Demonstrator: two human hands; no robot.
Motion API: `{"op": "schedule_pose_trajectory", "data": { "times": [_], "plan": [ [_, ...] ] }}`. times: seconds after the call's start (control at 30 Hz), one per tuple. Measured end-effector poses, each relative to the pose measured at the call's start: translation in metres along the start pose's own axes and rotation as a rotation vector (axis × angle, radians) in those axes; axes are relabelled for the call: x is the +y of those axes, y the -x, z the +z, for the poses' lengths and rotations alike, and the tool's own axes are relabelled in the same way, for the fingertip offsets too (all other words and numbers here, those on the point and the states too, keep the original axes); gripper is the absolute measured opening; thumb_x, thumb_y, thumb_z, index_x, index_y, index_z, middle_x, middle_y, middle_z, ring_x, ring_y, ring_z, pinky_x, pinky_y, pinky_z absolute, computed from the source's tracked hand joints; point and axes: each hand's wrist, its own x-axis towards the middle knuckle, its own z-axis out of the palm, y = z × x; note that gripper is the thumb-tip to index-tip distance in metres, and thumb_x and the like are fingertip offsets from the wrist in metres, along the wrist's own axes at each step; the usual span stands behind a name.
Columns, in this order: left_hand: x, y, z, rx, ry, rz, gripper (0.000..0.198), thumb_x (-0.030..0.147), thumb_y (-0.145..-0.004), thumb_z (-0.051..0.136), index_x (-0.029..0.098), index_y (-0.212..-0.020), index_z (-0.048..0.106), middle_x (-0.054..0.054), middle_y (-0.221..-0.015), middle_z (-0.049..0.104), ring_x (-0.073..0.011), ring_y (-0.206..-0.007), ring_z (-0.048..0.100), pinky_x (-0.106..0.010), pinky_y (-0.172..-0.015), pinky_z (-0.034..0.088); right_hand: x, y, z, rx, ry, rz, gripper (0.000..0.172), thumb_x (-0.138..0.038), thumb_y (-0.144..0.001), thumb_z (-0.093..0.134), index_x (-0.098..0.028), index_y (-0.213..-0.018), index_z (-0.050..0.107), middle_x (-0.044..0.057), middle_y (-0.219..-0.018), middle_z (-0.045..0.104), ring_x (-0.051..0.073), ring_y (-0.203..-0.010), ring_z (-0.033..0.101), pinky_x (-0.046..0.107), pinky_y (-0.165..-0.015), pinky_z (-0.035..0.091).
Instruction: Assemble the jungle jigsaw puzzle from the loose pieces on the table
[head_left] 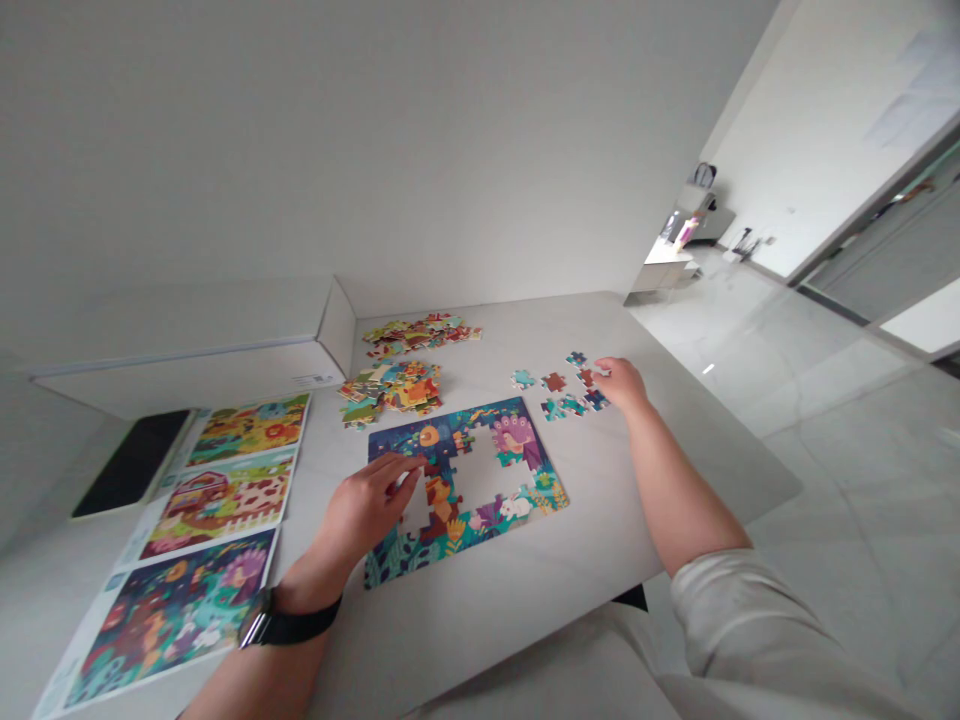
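Left hand (365, 507) at lower centre of the frame, black-strapped watch (289, 622) on the wrist. Its fingers (394, 468) are curled and close together, reaching over the left part of a partly assembled jigsaw puzzle (465, 510), beside a bare white gap in it; whether they hold a piece cannot be told. Right hand (622, 385) at centre right, fingers (604, 368) narrow and bunched, touching or just over loose puzzle pieces (570, 392): a brown-red piece and a dark blue piece lie right at the fingertips, others a little left. Any grip cannot be told. Two heaps of puzzle pieces (390, 392) upper centre, on a white table (480, 640). Three printed picture sheets (217, 505) in a column at left; dark phone or tablet (131, 463) beyond them. White box (195, 345) at upper left.
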Motion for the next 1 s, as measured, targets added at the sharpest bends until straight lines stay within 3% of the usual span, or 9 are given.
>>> {"op": "schedule_pose_trajectory", "data": {
  "times": [0.1,0.3,0.43,0.57,0.67,0.77,0.87,1.0],
  "plan": [
    [-0.002,0.0,-0.001,0.011,0.002,-0.001,0.038,0.048,-0.111,0.051,0.028,-0.118,0.082,-0.006,-0.114,0.084,-0.0193,-0.084,0.078,-0.028,-0.076,0.06,-0.024,-0.01,0.006,-0.136,0.022,-0.093,0.032,-0.028,-0.094,0.074,-0.027,-0.124,0.083,0.009,-0.126,0.081,0.024,-0.112,0.076,0.032,-0.102,0.056],
    [0.002,-0.001,-0.003,0.014,0.011,-0.003,0.037,0.046,-0.112,0.05,0.028,-0.118,0.082,-0.006,-0.112,0.083,-0.0192,-0.086,0.078,-0.028,-0.075,0.059,-0.061,-0.022,0.011,-0.338,0.152,-0.36,0.047,-0.017,-0.078,0.089,-0.029,-0.123,0.084,0.01,-0.127,0.08,0.028,-0.12,0.073,0.034,-0.109,0.052],
    [0.004,-0.002,-0.007,0.016,0.002,-0.009,0.037,0.045,-0.112,0.05,0.028,-0.117,0.082,-0.006,-0.113,0.083,-0.0202,-0.094,0.079,-0.028,-0.078,0.059,-0.072,-0.028,0.006,-0.402,0.16,-0.386,0.041,-0.012,-0.068,0.092,-0.03,-0.105,0.085,0.006,-0.117,0.081,0.027,-0.11,0.073,0.033,-0.1,0.054],
    [0.006,-0.001,-0.011,0.014,-0.011,-0.004,0.036,0.043,-0.112,0.05,0.028,-0.118,0.081,-0.006,-0.114,0.083,-0.021,-0.098,0.079,-0.029,-0.08,0.06,-0.071,-0.029,0.004,-0.396,0.081,-0.308,0.036,-0.012,-0.067,0.091,-0.026,-0.097,0.078,0.004,-0.102,0.08,0.024,-0.096,0.073,0.032,-0.089,0.054],
    [0.005,0.0,-0.012,0.041,-0.033,-0.002,0.033,0.04,-0.111,0.052,0.026,-0.117,0.081,-0.007,-0.115,0.082,-0.0218,-0.098,0.079,-0.03,-0.083,0.06,-0.07,-0.023,0.003,-0.347,-0.127,-0.236,0.025,-0.017,-0.072,0.087,-0.023,-0.092,0.072,0.001,-0.088,0.077,0.02,-0.084,0.069,0.03,-0.083,0.053],
    [0.004,0.0,-0.01,0.077,-0.056,-0.024,0.029,0.034,-0.109,0.055,0.024,-0.118,0.081,-0.008,-0.113,0.082,-0.022,-0.096,0.078,-0.03,-0.083,0.059,-0.083,-0.005,-0.002,-0.347,-0.534,-0.238,0.028,-0.029,-0.074,0.086,-0.022,-0.096,0.069,0.001,-0.085,0.075,0.019,-0.081,0.068,0.029,-0.075,0.053],
    [0.005,0.0,-0.009,0.112,-0.038,-0.07,0.028,0.03,-0.107,0.056,0.023,-0.117,0.081,-0.009,-0.111,0.082,-0.0209,-0.091,0.077,-0.03,-0.081,0.058,-0.115,0.029,-0.008,-0.39,-0.889,-0.285,0.041,-0.041,-0.074,0.087,-0.023,-0.108,0.071,0.003,-0.095,0.077,0.019,-0.081,0.067,0.029,-0.068,0.052],
    [0.008,-0.003,-0.009,0.169,0.063,-0.135,0.028,0.032,-0.105,0.06,0.021,-0.12,0.08,-0.009,-0.109,0.082,-0.0187,-0.084,0.073,-0.03,-0.079,0.057,-0.171,0.091,-0.006,-0.444,-1.119,-0.326,0.042,-0.045,-0.073,0.089,-0.025,-0.106,0.073,0.003,-0.099,0.075,0.019,-0.085,0.066,0.029,-0.069,0.053]
  ]
}}
